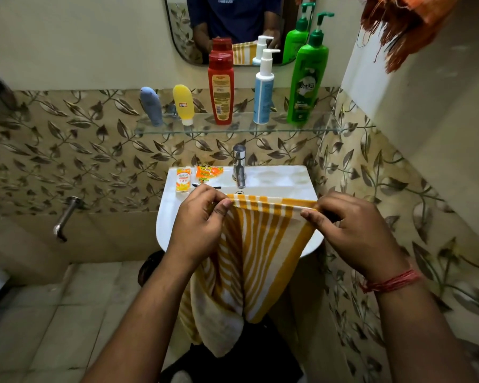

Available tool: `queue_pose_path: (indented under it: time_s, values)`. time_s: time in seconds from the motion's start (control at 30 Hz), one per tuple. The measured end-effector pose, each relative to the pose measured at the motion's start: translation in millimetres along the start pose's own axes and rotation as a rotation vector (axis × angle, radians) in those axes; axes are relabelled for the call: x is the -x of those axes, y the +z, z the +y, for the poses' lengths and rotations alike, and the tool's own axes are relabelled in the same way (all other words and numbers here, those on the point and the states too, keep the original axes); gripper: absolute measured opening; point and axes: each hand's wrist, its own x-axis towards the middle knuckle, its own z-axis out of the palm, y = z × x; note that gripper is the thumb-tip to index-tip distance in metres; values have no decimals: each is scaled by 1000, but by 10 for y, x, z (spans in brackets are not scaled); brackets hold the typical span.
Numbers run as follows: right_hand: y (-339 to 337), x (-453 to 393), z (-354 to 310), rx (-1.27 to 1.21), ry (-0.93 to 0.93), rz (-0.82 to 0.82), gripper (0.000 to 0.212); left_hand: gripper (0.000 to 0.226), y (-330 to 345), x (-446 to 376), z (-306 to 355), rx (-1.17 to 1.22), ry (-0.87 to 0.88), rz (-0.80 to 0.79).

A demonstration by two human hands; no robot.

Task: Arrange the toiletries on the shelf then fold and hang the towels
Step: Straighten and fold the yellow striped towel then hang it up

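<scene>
Both hands [198, 217] [351, 225] pinch striped towel [260, 244] top edge (hanging folded).

**Soft indoor light, wide-angle warp**

Even, warm light, moderately bright; source not visible. Shadows soft: a dim patch beneath the basin [166, 217], faint ones behind the bottles. Small highlights on the chrome tap [239, 164] and the glass shelf [233, 130] edge. Centre is sharp; label on the green bottle [306, 78] readable. Strong barrel distortion bends walls and forearms at the edges. Corners are smeared, the orange cloth [404, 26] top right soft.
</scene>
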Motion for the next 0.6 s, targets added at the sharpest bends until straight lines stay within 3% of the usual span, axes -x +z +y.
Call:
queue_pose_path:
  time_s: [0.3, 0.4, 0.5, 0.6]
  values:
    - [-61, 69, -115, -678, 258, 85, 8, 6, -31, 37, 48, 110, -80, -79]
    - [-159, 53, -130, -786, 358, 96, 7, 31, -66, 33, 36, 235, -154, -14]
    - [-197, 20, -274, -1062, 477, 83, 7, 55, -91, 12, 93, 334, -209, 36]
    - [-191, -10, -513, -1340, 476, -12, 18, 57, -88, -16, 249, 467, -254, 51]
